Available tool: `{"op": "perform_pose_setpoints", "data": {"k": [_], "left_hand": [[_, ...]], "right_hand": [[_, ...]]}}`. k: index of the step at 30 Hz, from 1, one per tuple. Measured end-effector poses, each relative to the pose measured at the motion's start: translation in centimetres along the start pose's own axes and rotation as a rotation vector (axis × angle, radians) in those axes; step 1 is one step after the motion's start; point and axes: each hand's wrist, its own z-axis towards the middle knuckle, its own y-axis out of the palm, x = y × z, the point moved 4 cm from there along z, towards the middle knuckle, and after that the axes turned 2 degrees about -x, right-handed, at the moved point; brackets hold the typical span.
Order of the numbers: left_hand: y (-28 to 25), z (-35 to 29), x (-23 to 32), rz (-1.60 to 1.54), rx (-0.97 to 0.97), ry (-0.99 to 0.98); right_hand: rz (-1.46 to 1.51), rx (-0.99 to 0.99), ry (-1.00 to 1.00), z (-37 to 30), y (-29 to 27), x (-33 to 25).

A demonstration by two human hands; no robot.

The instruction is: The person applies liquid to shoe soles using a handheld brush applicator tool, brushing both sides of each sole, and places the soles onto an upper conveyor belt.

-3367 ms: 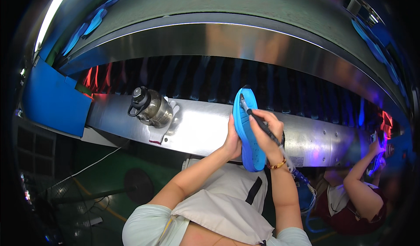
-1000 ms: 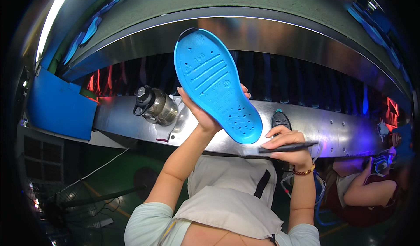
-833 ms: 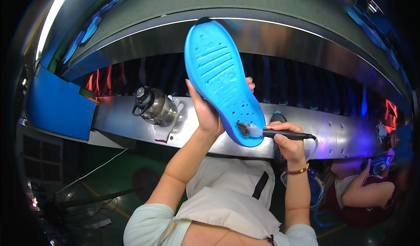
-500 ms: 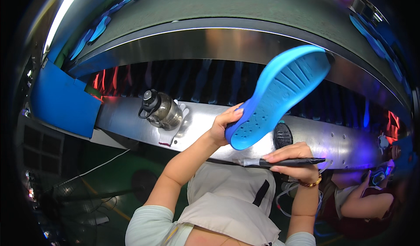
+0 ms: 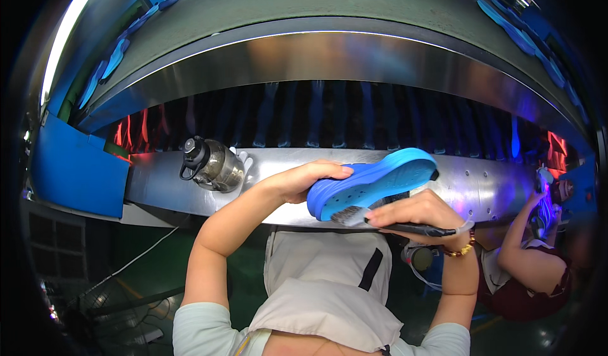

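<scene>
A blue shoe sole (image 5: 386,175) is held over the metal ledge, tilted on its side with its holed, ribbed face turned toward me. My left hand (image 5: 310,180) grips its left end, thumb and fingers closed around the rim. In my right hand (image 5: 421,211) is a brush (image 5: 421,229) with a dark handle, pinched between thumb and fingers. Its grey-black bristles (image 5: 348,215) lie at the sole's lower left edge; whether they press on it I cannot tell. A dark thing on the ledge behind my right hand is mostly hidden.
On the ledge (image 5: 278,159) at left stands a clear bottle (image 5: 218,166) with a black lid, by a pale glove (image 5: 246,162). Beyond runs a green conveyor belt (image 5: 329,1) with blue soles (image 5: 116,59) along its far left and right. A co-worker (image 5: 532,267) sits at right.
The sole has come down nearer me and tipped, so its side wall shows more. The brush has turned and moved left, bringing its bristles to the sole's edge. The view has shifted slightly.
</scene>
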Motion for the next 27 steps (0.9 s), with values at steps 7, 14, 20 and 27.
{"op": "perform_pose_setpoints", "data": {"k": [7, 14, 20, 27], "left_hand": [[-1.6, -0.4, -0.9, -0.117, 0.012, 0.009], [-2.2, -1.2, -0.2, -0.235, 0.037, 0.127], [-4.9, -2.3, -1.8, -0.647, -0.089, 0.315], [-1.3, 4.5, -5.9, -0.785, -0.121, 0.480]], "right_hand": [[0.139, 0.124, 0.039, -1.4, 0.1, 2.2], [0.185, 0.307, 0.065, -2.3, 0.2, 4.0], [0.189, 0.300, 0.014, -2.5, 0.7, 0.7], [0.444, 0.680, 0.426, -1.7, 2.6, 6.8]]}}
